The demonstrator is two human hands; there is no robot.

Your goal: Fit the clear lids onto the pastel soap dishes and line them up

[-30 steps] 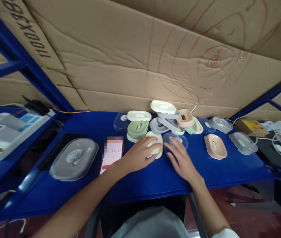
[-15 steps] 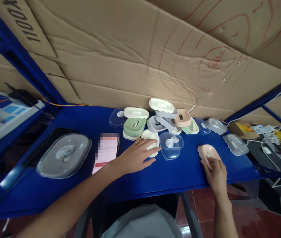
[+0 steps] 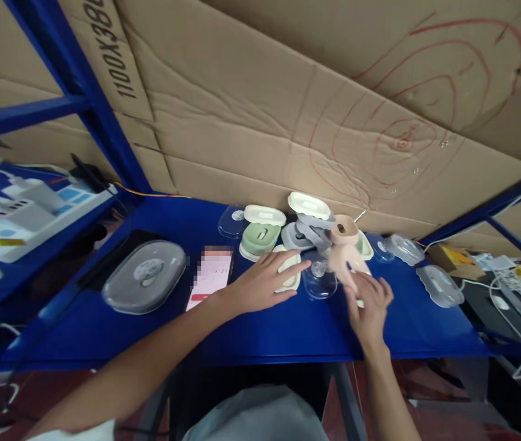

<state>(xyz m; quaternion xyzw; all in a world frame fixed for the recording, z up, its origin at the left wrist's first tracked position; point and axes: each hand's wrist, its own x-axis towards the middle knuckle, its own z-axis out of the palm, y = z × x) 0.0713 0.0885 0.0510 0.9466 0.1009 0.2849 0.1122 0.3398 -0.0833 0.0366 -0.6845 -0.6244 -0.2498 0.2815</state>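
My left hand (image 3: 272,278) lies with fingers spread over a cream dish (image 3: 291,277) near the table's middle. In my right hand (image 3: 368,303) is a pink dish (image 3: 349,260), blurred by motion and gripped at its near side. Clear lids (image 3: 319,282) rest between the two hands. Behind them a pile holds grey pieces (image 3: 315,233), a cream dish on top (image 3: 309,205) and another pink piece (image 3: 344,229). Left of the pile, a cream dish (image 3: 264,215) leans over a green one (image 3: 260,237).
A phone (image 3: 209,275) and a large lidded grey container (image 3: 145,275) lie to the left. Clear-lidded pieces (image 3: 439,286) sit at the right. Cardboard (image 3: 251,110) stands behind the blue table (image 3: 260,334), with a blue frame post (image 3: 99,110) at left.
My right hand has moved left with the pink dish, lifting it toward the pile and clear lids. My left hand stays over the cream dish. The camera view has shifted.
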